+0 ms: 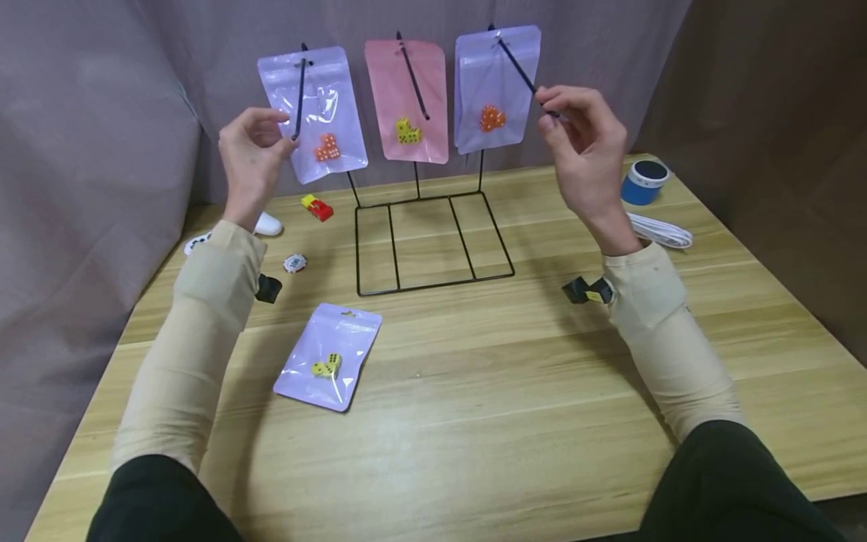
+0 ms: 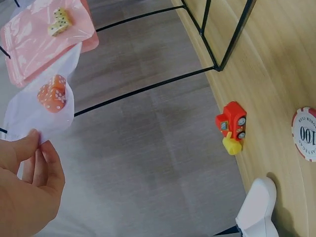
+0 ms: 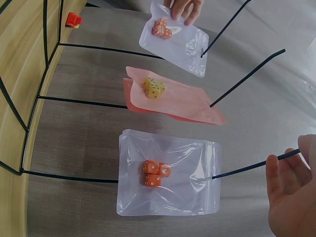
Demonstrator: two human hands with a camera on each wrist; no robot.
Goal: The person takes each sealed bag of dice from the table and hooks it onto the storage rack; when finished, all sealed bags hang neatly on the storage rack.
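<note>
- Three pouches hang on the black wire rack [image 1: 433, 241]: a lilac pouch [image 1: 313, 113] with orange dice on the left peg, a pink pouch [image 1: 408, 102] in the middle, and another lilac pouch [image 1: 497, 86] on the right peg.
- A fourth pouch [image 1: 329, 355], holding yellow dice, lies flat on the wooden table [image 1: 515, 376], in front of the rack, so by the look of it one pouch is left to hang.
- The left hand [image 1: 252, 154] pinches the edge of the left pouch, which hangs with its long axis roughly vertical, zip end up, slightly tilted.
- The right hand [image 1: 584, 143] pinches the tip of the right peg [image 1: 521, 71], which slants up toward the rack.
</note>
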